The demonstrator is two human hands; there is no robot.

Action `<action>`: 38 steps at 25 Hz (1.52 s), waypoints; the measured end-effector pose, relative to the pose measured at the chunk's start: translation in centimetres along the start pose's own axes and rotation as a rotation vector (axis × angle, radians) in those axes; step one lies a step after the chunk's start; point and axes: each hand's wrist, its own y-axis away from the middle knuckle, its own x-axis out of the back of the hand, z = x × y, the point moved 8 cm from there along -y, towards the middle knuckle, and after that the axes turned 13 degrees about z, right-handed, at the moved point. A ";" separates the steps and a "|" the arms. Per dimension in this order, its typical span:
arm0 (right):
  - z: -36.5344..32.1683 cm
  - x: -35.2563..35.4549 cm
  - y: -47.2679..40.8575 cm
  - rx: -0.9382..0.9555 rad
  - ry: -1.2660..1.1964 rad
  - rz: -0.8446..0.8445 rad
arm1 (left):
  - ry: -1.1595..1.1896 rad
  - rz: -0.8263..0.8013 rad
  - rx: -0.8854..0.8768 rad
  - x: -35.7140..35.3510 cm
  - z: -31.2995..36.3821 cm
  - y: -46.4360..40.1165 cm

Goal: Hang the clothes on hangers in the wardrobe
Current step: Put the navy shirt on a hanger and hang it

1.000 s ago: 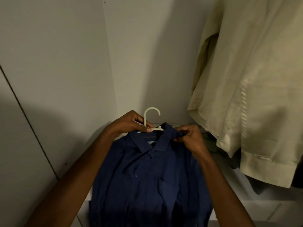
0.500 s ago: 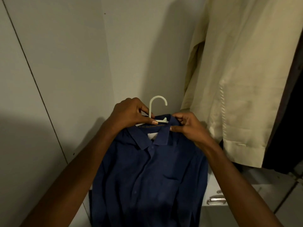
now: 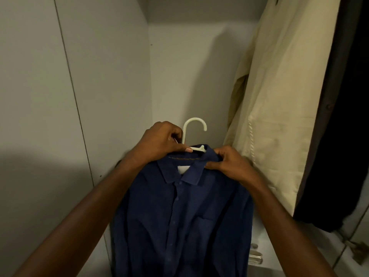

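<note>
Wardrobe interior (image 3: 189, 56), upright navy shirt (image 3: 179, 216), hanger (image 3: 191, 134) hook up, both hands (image 3: 161, 140) gripping collar.

Two bare forearms enter from about 7 and 5 o'clock, with no sleeve, cuff, watch or bracelet on the visible stretch. The left hand (image 3: 159, 141) and right hand (image 3: 229, 162) wear no gloves. No rings seem to be worn, though dim light makes that uncertain. One thumbnail looks pale.
</note>
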 end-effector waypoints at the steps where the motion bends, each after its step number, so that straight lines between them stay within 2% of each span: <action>1: -0.1 0.5 0.3 -0.009 -0.049 0.031 | 0.011 0.041 0.007 0.5 0.5 0.6; 3: -0.3 1.0 0.9 -0.037 -0.123 0.065 | 0.042 0.092 0.009 1.2 1.5 2.0; 5: -0.9 1.3 1.2 -0.020 -0.117 0.088 | 0.158 0.070 0.071 1.8 1.3 3.2; 7: -1.5 1.5 1.7 0.002 -0.069 0.090 | 0.307 -0.060 0.189 1.7 -0.2 4.5; 9: -2.2 2.2 2.0 -0.004 -0.102 0.106 | 0.333 -0.226 0.230 1.1 -1.9 6.1; 10: -2.8 2.6 2.1 -0.006 -0.121 0.112 | 0.315 -0.258 0.235 1.0 -2.9 6.8; 12: -3.6 3.2 2.3 -0.006 -0.154 0.096 | 0.279 -0.222 0.251 1.7 -4.7 7.6; 16: -3.4 3.7 4.2 -0.074 -0.066 -0.156 | 0.268 -0.159 0.200 4.5 -5.4 8.1; 17: -3.2 4.1 4.8 -0.080 -0.037 -0.162 | 0.295 -0.132 0.197 5.6 -5.5 8.2; 20: -3.0 5.1 6.2 -0.182 -0.056 -0.006 | 0.329 -0.076 0.197 8.0 -6.1 8.1; 23: -3.7 3.6 7.2 -0.112 0.204 0.020 | 0.308 -0.099 0.191 8.8 -6.7 7.6; 26: -4.4 3.9 7.5 -0.141 0.120 0.092 | 0.297 -0.102 0.175 9.2 -6.6 6.7; 28: -5.8 4.7 7.2 -0.081 0.193 0.158 | 0.269 -0.112 0.162 9.3 -6.7 6.1; 33: -9.2 7.6 7.1 -0.012 0.260 0.300 | 0.163 -0.294 0.094 8.4 -7.3 6.2; 35: -10.5 8.6 7.1 -0.012 0.257 0.268 | 0.209 -0.364 0.071 7.9 -7.6 7.2; 38: -11.0 9.6 7.0 -0.082 0.261 0.096 | 0.305 -0.359 0.018 8.1 -7.1 7.3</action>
